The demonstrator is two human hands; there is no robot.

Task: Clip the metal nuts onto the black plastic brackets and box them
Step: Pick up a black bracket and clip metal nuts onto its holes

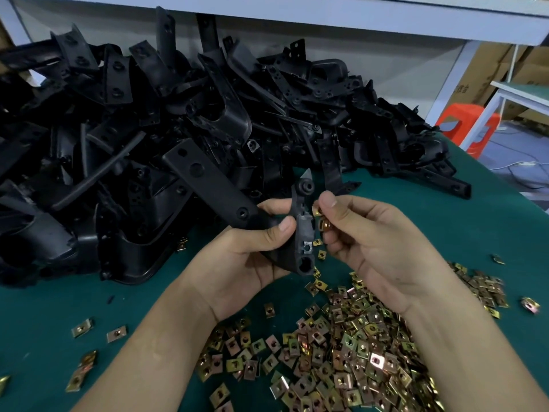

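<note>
Head view: left hand grips bracket, right hand pinches nut.

Black brackets, brass-gold nuts — dark-green table.

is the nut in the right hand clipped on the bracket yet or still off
Still off. The right hand pinches the nut beside the bracket that the left hand holds, not seated on its edge.

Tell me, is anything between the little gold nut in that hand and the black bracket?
Nothing visible. The right hand pinches a metal nut right beside the bracket that the left hand holds; only a small open gap separates them.
</note>
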